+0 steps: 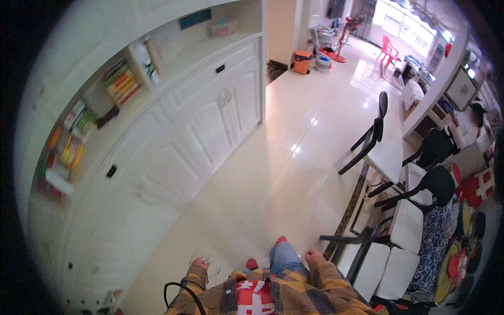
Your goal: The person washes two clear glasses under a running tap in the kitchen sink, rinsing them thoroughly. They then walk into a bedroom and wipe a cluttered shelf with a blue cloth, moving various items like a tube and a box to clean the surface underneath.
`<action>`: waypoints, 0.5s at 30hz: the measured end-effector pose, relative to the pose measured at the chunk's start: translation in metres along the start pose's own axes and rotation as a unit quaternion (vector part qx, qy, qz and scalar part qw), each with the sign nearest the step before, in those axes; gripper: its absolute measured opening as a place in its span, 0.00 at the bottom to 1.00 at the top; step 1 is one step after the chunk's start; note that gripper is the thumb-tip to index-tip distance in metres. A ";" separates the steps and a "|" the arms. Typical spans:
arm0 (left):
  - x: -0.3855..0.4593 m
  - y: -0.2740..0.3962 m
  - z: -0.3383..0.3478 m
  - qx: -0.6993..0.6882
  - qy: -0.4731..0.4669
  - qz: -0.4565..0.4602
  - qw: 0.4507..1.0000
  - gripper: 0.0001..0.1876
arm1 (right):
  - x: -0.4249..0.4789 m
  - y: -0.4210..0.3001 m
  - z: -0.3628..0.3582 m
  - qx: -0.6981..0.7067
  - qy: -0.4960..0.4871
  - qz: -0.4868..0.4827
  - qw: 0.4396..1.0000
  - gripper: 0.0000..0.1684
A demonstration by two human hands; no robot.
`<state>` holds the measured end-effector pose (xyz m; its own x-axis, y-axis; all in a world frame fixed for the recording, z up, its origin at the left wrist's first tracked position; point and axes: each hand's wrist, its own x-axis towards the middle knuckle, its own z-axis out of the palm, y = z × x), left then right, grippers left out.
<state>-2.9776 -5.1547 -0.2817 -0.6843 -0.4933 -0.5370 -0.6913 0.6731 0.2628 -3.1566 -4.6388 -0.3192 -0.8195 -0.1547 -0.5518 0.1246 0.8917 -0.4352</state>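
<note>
At the bottom, my left hand (201, 263) is low beside my body, its fingers curled on a clear, see-through object (214, 268). Blur hides whether that object is glass or plastic. My right hand (314, 256) hangs on the other side of my jeans leg (286, 258), curled into a loose fist, and no object shows in it. Both forearms are in checked brown and yellow sleeves. The tips of my red footwear (281, 239) show on the glossy tiled floor (275, 177).
White cabinets (197, 138) with open shelves of books (122, 84) line the left. Black and white chairs (384, 157) stand right, by a table with a blue patterned cloth (435, 240). A person (466, 126) sits beyond. An orange bin (302, 62) stands farther off.
</note>
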 end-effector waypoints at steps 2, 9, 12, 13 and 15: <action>0.063 0.041 -0.036 -0.043 0.034 0.040 0.998 0.21 | 0.035 0.014 -0.008 0.080 -0.024 0.059 0.995 0.17; 0.232 0.184 -0.079 0.050 -0.105 0.047 0.992 0.18 | 0.207 0.110 -0.055 -0.043 -0.123 -0.011 0.991 0.12; 0.299 0.186 -0.079 0.322 -0.176 0.232 0.901 0.16 | 0.277 0.078 -0.078 -0.119 -0.158 -0.098 0.975 0.11; 0.321 0.187 -0.082 0.375 -0.173 0.283 0.866 0.16 | 0.307 0.064 -0.092 -0.045 -0.116 -0.115 0.986 0.11; 0.359 0.221 -0.094 0.457 -0.182 0.385 0.781 0.16 | 0.366 -0.008 -0.180 0.118 -0.076 0.031 0.990 0.12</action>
<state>-3.3977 -5.2344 -0.3410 -0.5889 0.3294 -0.7380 0.4611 0.8869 0.0279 -3.5581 -4.6256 -0.3895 -0.7146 -0.1813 -0.6756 0.3141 0.7798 -0.5415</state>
